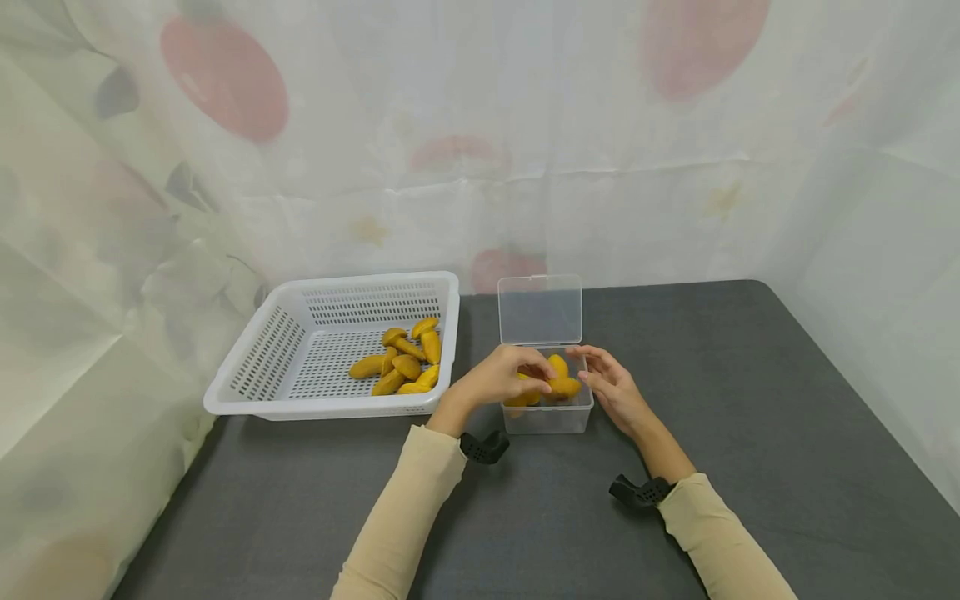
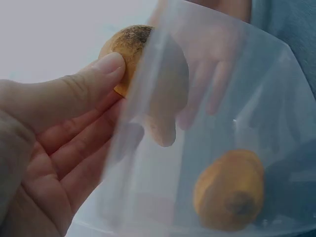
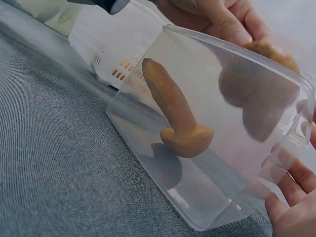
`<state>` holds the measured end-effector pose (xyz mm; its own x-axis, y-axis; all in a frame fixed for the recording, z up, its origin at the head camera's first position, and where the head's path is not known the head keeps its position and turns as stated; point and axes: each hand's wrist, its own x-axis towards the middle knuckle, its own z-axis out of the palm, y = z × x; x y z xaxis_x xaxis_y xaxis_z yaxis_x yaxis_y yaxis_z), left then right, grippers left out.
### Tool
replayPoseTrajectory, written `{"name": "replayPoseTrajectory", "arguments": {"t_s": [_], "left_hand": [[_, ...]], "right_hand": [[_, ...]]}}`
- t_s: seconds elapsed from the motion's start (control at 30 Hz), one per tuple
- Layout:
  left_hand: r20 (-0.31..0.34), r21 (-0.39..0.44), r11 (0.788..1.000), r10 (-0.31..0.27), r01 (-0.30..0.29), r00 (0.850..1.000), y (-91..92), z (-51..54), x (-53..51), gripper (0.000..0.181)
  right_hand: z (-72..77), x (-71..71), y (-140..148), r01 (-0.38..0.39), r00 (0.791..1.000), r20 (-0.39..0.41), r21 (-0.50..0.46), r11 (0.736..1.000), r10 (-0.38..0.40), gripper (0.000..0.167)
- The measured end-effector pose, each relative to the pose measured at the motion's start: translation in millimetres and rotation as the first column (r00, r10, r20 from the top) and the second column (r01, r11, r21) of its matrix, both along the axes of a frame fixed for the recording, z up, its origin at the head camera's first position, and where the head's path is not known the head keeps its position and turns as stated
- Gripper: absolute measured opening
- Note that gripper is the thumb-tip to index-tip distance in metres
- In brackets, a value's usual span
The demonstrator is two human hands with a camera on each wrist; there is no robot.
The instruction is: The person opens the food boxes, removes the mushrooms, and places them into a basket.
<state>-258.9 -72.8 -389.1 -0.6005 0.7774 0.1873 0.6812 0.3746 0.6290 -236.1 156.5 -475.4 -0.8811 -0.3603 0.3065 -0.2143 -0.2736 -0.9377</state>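
Observation:
My left hand (image 1: 517, 373) pinches a yellow-brown mushroom (image 1: 564, 388) between thumb and fingers at the clear plastic box (image 1: 546, 421). In the left wrist view the held mushroom (image 2: 131, 54) has a dark patch on its cap, and part of it shows through the box wall. Another mushroom (image 3: 173, 103) lies inside the box, seen through its side in the right wrist view. My right hand (image 1: 617, 392) is at the box's right side, its fingers (image 3: 301, 175) fairly straight by the wall. The hinged lid (image 1: 540, 310) stands raised at the back.
Left of the box, a white perforated basket (image 1: 300, 407) holds several more mushrooms (image 1: 407, 367). Both containers stand on a dark grey cloth-covered table (image 1: 712, 375). Printed curtains (image 1: 480, 208) hang behind the table and at its sides.

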Motion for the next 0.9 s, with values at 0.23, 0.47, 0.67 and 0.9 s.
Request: {"name": "replayPoseTrajectory", "arguments": {"t_s": [0.23,0.47,0.67,0.9], "left_hand": [[-0.020,0.082,0.996,0.030,-0.028,0.999,-8.1,9.3,9.0,0.016],[-0.070,0.159,0.984,0.096,-0.084,0.993,-19.1,20.4,16.9,0.015],[-0.099,0.200,0.974,0.125,-0.103,0.987,-27.3,29.6,22.2,0.015],[-0.043,0.216,0.968,0.144,-0.131,0.989,-41.1,36.2,26.7,0.016]], "right_hand": [[-0.8,-0.3,0.0,0.002,1.000,-0.005,-0.007,1.000,-0.002,0.040],[-3.5,-0.9,0.9,-0.004,1.000,-0.005,-0.021,1.000,0.003,0.038],[-2.3,-1.1,1.0,0.000,1.000,-0.018,-0.017,1.000,0.000,0.040],[-3.2,-1.0,1.4,-0.021,0.999,-0.031,-0.039,0.999,0.019,0.039]]}}
